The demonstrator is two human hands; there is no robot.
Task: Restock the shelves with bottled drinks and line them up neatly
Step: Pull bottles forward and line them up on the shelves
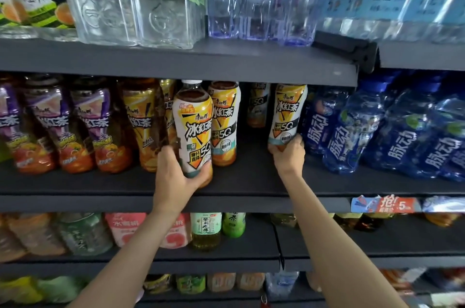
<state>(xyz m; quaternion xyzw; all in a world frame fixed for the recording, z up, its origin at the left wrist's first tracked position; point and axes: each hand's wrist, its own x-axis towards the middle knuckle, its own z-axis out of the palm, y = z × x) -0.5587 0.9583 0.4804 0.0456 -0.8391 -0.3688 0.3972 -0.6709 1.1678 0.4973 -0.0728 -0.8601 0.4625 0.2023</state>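
Two tea bottles in my grip: left hand [176, 176] wraps one [195, 129], right hand [288, 154] another [286, 113]; bare shelf [251, 181] lies between.

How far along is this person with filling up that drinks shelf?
Partly done. The purple-label tea bottles at the left and the blue drink bottles at the right already stand in rows on the middle shelf. In hand: the left hand grips one white-and-yellow iced tea bottle, the right hand another. Left: the bare gap between them still looks unfilled.
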